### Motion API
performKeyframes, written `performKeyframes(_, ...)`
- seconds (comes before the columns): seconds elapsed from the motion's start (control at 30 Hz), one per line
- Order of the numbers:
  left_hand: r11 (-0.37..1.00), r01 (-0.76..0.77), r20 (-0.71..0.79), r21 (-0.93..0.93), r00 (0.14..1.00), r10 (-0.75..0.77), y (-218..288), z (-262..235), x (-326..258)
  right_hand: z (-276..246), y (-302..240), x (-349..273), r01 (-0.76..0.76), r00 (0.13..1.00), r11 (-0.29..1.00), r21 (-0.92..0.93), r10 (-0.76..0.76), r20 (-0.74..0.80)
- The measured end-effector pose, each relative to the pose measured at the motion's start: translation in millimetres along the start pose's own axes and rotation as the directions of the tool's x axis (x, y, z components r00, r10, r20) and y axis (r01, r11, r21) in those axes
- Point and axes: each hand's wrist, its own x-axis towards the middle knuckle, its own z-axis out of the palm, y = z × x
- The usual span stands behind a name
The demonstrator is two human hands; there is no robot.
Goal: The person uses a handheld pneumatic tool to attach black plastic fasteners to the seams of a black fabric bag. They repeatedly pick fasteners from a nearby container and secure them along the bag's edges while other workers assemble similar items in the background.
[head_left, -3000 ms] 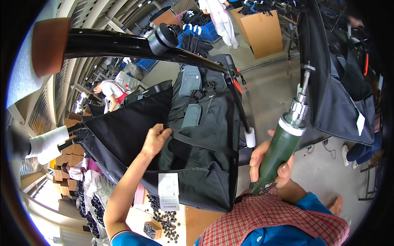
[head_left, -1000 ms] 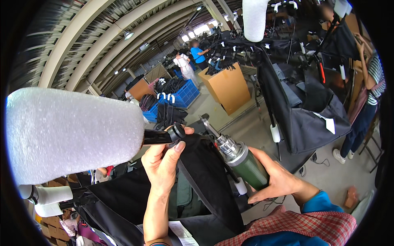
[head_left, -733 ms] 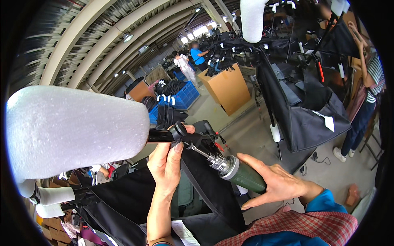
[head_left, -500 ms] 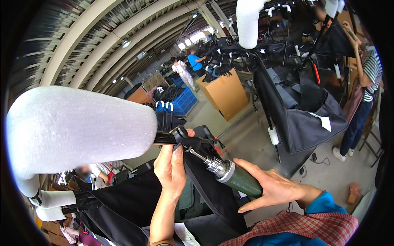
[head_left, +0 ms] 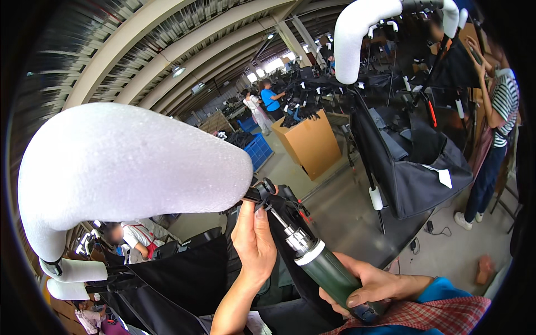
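The left hand (head_left: pixel 254 243) has its fingers clamped on the black joint (head_left: pixel 268 195) beside the white foam grip (head_left: pixel 128 167); the right hand (head_left: pixel 371 285) has its fingers wrapped around the green power driver (head_left: pixel 324 268), whose tip meets that joint; open floor (head_left: pixel 335 206) beyond

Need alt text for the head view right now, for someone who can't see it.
The right hand holds a green power screwdriver with its bit at a black fitting that the left hand steadies, beside a white foam-wrapped handle. Black fabric hangs below.

Left hand (head_left: pixel 254 243) was raised toward 12 o'clock, fingers extended upward; right hand (head_left: pixel 365 285) was clenched, forearm entering from 4 o'clock.
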Motion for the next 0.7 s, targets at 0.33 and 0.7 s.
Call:
performKeyframes(0.33, 0.999, 0.024, -0.092, 0.023, 0.996, -0.022, -3, 5, -3, 27, 1, 7, -0.102, 0.991, 0.962, 0.254, 0.120, -0.060)
performKeyframes(0.7, 1.000, 0.019, -0.003, -0.019, 1.000, -0.019, -9, -4, -2, 20, 3, 16, -0.086, 0.983, 0.996, 0.019, 0.088, -0.162)
